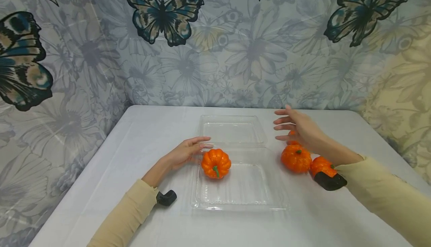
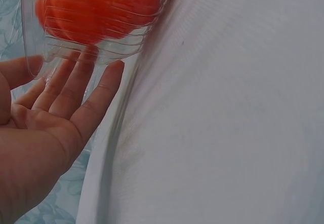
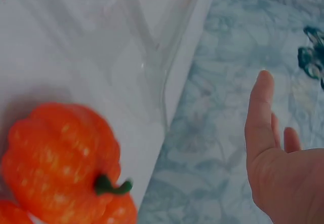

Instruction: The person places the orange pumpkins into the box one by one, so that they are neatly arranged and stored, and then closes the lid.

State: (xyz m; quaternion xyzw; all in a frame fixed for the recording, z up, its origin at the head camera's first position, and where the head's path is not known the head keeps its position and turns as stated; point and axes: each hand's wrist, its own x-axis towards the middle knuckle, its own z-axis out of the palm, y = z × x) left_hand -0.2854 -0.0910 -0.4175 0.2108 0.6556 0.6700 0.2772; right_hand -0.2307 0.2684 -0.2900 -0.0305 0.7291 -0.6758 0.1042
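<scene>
A small orange toy pumpkin (image 1: 216, 163) with a green stem sits in the left part of a clear plastic clamshell container (image 1: 249, 206), whose lid (image 1: 232, 117) lies opened out behind it. My left hand (image 1: 183, 152) is at the container's left side. In the left wrist view, its extended fingers (image 2: 104, 87) touch or nearly touch the ribbed clear wall, with the pumpkin seen through it. Above the right side of the table, my right hand (image 1: 304, 129) holds nothing, fingers extended. Below it stands another pumpkin (image 1: 296, 159), also in the right wrist view (image 3: 63, 160).
A third pumpkin (image 1: 322, 166) is partly covered by the black wrist device (image 1: 330, 181), and one more (image 1: 292, 138) shows behind the right hand. The white-covered table (image 1: 161, 123) ends at a wall hanging (image 1: 256, 67) printed with butterflies and flowers.
</scene>
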